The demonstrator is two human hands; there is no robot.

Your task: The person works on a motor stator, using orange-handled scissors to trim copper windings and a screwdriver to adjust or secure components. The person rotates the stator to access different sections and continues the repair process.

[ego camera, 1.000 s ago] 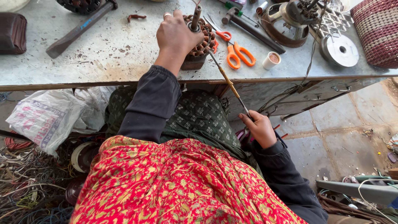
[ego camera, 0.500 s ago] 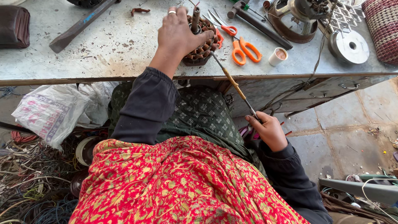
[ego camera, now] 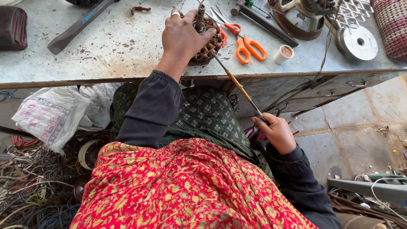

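My left hand rests on top of a round motor stator with copper windings that sits on the grey metal workbench, fingers wrapped around its upright shaft. My right hand is down below the bench edge, gripping the end of a long thin tool with a yellowish handle section. The tool slants up from that hand to the stator's side. A red patterned cloth covers my lap.
Orange-handled scissors, a small white cup, a hammer, a metal disc and a motor housing lie on the bench at the right. A woven basket stands far right. Tangled wires and a plastic bag are on the floor left.
The view has shifted slightly. My right hand has drawn the tool's end a little further down and right; my left hand stays on the stator.
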